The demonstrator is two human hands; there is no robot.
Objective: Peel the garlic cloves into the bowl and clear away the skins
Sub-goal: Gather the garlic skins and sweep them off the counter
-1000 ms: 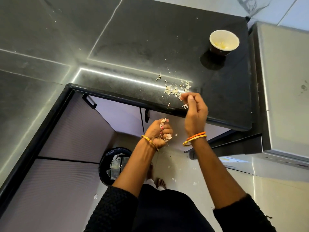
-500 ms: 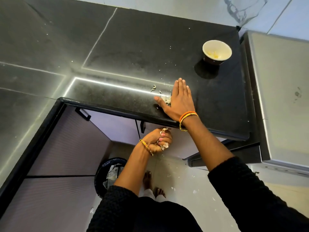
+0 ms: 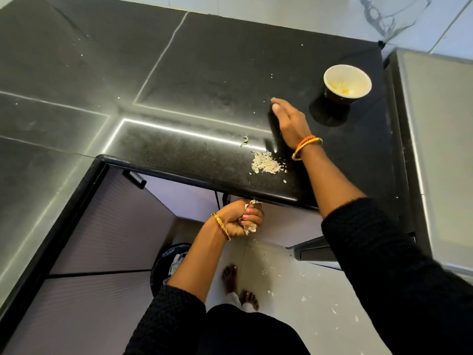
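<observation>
Right hand (image 3: 290, 123) flat and open on the black worktop (image 3: 204, 73), near the bowl (image 3: 347, 84) of cloves. Left hand (image 3: 242, 217) fisted around skins below the edge. Best swept edgeways, low and slow, herding the skin pile (image 3: 266, 163) over the edge into the left palm.

- you've got a black stone worktop (image 3: 204, 73) forming an l around its inner corner.
- under its front edge, pale cabinet doors (image 3: 107, 226) with dark handles.
- a dark bin (image 3: 163, 267) stands on the floor (image 3: 294, 290).
- a steel appliance (image 3: 435, 149) flanks the worktop's right edge.
</observation>
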